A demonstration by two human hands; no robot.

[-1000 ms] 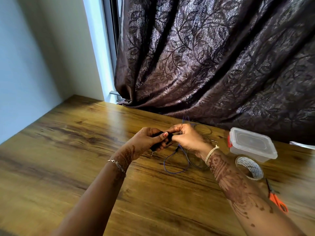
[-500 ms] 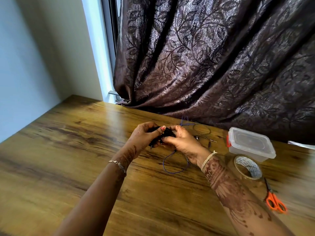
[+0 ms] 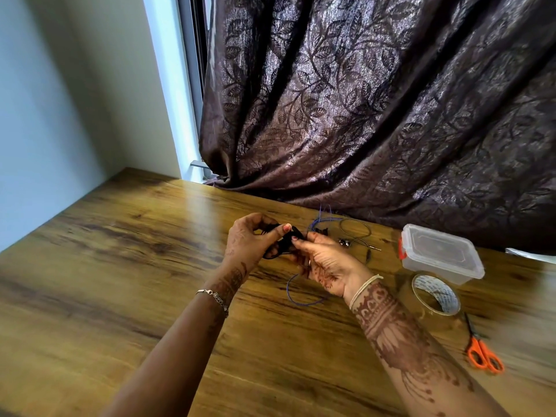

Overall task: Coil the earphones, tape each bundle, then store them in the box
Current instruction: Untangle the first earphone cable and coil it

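My left hand [image 3: 251, 240] and my right hand [image 3: 326, 261] meet over the table's middle and both pinch a small bundle of black earphone cable [image 3: 285, 240]. A blue earphone cable [image 3: 296, 299] loops on the wood under my right hand, and more of it [image 3: 320, 219] lies behind. A grey earphone cable [image 3: 356, 228] with its plug lies loose to the right. The clear plastic box [image 3: 440, 255] with a red latch stands lidded at the right. A tape roll [image 3: 436, 294] lies in front of the box.
Orange-handled scissors [image 3: 483, 353] lie near the right edge of the wooden table [image 3: 120, 266]. A dark patterned curtain [image 3: 376, 115] hangs down onto the table's back edge. A white wall and window frame stand at the left.
Both hands have shifted slightly left and farther from me while working the black bundle. The right hand has turned its palm more upward. Box, tape and scissors have not moved.
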